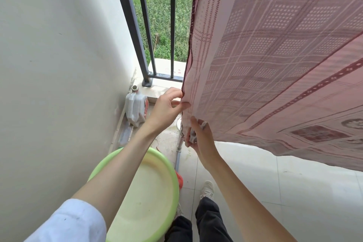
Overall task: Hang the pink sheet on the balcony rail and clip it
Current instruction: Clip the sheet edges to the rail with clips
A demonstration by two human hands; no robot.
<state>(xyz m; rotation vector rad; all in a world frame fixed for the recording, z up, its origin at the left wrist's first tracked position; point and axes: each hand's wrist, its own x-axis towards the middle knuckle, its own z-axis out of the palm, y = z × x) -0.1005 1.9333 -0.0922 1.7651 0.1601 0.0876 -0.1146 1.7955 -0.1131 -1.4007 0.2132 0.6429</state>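
The pink sheet, patterned with dark red checks and borders, hangs down over the right part of the black balcony rail and fills the upper right. My left hand pinches the sheet's left hem between thumb and fingers. Just below it, my right hand is closed around several pale clips and touches the sheet's lower left corner. The top of the rail is out of view.
A green basin stands on the floor below my left arm, against the white wall. A white plastic jug sits in the corner by the rail's foot. White floor tiles and my shoes lie to the right.
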